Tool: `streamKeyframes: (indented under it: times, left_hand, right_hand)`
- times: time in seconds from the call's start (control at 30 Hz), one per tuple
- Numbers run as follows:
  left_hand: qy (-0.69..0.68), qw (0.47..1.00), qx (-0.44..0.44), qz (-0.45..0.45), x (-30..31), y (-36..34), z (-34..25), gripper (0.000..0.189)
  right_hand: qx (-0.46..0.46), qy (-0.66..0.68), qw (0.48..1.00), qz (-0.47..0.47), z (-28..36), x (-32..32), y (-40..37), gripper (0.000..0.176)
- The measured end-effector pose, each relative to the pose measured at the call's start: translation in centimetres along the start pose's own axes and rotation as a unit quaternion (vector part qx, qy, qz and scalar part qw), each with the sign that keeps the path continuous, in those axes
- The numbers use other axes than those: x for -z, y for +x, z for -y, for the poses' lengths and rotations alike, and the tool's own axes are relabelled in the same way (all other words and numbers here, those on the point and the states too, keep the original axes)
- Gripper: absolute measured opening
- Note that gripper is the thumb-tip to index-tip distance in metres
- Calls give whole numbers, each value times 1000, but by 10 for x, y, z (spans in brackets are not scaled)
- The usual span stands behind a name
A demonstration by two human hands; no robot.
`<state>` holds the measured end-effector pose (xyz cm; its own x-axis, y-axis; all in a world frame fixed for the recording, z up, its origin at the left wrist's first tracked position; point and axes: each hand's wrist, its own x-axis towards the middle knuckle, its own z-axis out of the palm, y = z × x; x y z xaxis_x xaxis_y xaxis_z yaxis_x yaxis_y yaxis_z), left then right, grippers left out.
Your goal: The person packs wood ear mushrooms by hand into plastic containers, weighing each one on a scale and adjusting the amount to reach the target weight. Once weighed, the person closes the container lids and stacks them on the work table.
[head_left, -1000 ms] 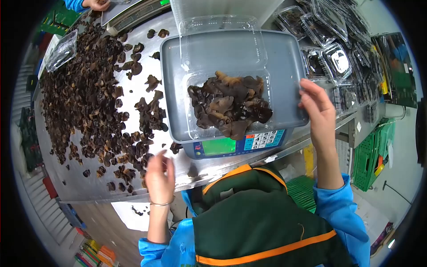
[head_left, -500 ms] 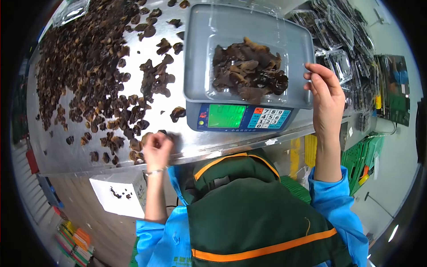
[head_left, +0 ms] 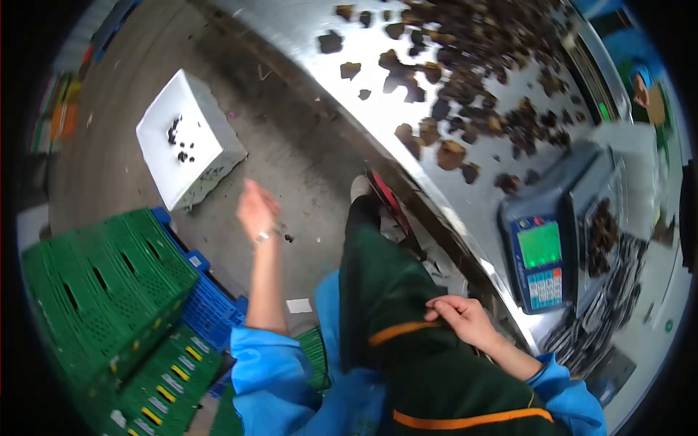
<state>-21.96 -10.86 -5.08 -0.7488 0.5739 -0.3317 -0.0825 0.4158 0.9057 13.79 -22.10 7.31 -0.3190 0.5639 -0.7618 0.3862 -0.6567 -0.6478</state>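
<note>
Left hand (head_left: pixel 256 207) stretches toward the white box (head_left: pixel 190 138) — grip unclear, best centred over it; right hand (head_left: pixel 459 317) lies slack on the apron (head_left: pixel 378 283).

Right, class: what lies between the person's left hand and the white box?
Head view: only bare grey floor separates the left hand from the white box.

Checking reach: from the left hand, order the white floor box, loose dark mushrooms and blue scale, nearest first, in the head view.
From the left hand:
1. White square box, on the floor, upper left.
2. Loose dark mushrooms, on the steel table, right.
3. Blue weighing scale, farthest right.
</note>
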Motion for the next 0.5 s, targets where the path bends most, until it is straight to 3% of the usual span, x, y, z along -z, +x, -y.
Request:
streamKeyframes:
  times: [0.07,0.17,0.23,0.37,0.43,0.5]
  left_hand:
    - [66,989,90,96,10,-8,88,35]
    - [25,990,92,100,-10,-19,161,23]
    - [147,986,-26,71,-32,-7,198,35]
    - [100,993,-15,60,-79,74,166,49]
    - [75,993,-65,71,-115,130,149,59]
    - [138,972,-172,88,-162,177,153,71]
  right_hand:
    - [-11,62,997,-36,-9,-7,29,24]
    - [19,103,991,-87,-20,-33,91,24]
    - [9,47,995,-91,-12,-48,139,21]
    - [29,40,997,-61,42,-98,202,21]
    - [19,61,997,-46,52,-120,222,21]
    - [-52,131,989,-49,51,-138,236,22]
